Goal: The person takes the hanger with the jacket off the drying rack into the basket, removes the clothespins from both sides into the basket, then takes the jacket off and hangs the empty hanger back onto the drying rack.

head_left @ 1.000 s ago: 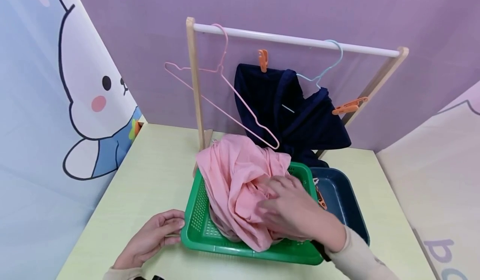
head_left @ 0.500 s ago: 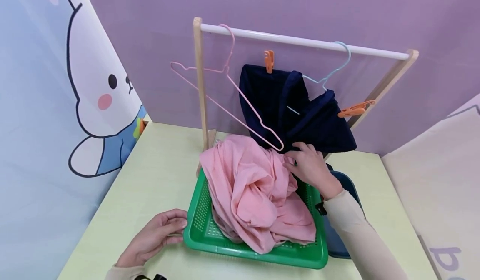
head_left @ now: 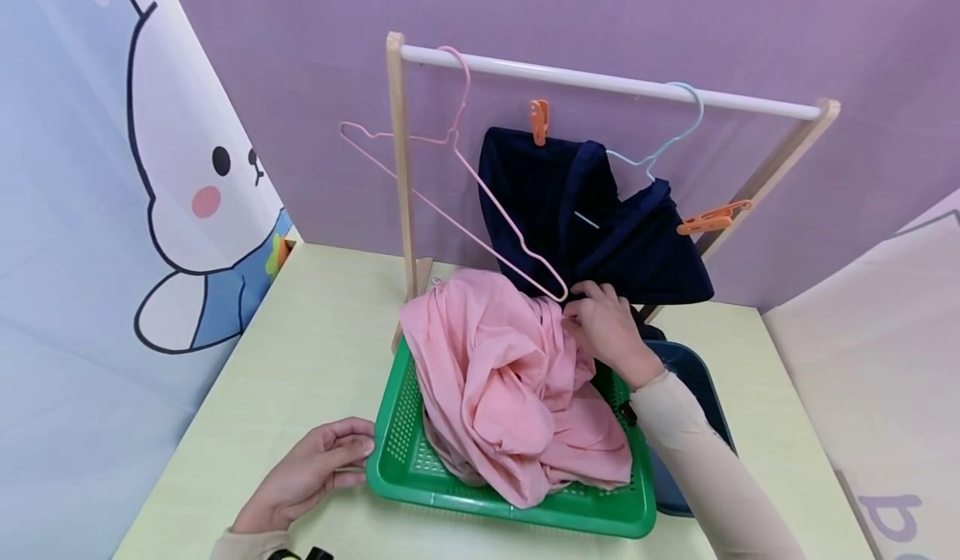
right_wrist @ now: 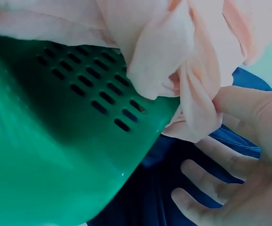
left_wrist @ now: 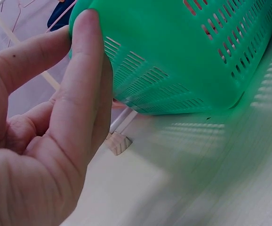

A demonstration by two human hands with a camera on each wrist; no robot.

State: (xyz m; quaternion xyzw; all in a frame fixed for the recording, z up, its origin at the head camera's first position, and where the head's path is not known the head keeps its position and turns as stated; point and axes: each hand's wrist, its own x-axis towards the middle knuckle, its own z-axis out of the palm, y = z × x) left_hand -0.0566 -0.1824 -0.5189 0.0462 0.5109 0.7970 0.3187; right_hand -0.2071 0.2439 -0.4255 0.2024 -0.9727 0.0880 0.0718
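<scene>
A crumpled pink cloth (head_left: 510, 377) fills much of the green basket (head_left: 420, 497) and drapes over its back edge. My right hand (head_left: 607, 331) is at the cloth's back right part; in the right wrist view its thumb and forefinger pinch a fold of the pink cloth (right_wrist: 197, 103) just outside the basket rim, the other fingers spread. My left hand (head_left: 315, 468) holds the basket's front left corner, its fingertips at the rim of the green basket (left_wrist: 164, 56) in the left wrist view. Behind hangs a navy garment (head_left: 540, 210) on a light blue hanger (head_left: 660, 147).
A rack with a white rail (head_left: 555, 72) and wooden posts stands behind the basket. From it hangs a bare pink hanger (head_left: 487, 243). Orange clothespins (head_left: 538, 122) grip the navy garment. Partly under my right arm sits a dark blue tray (head_left: 693, 377). A purple backdrop closes the rear.
My right hand has gone from the middle of the pink cloth to its back right edge. The cloth's right part now spreads over the basket's front right. The left hand stays at the corner.
</scene>
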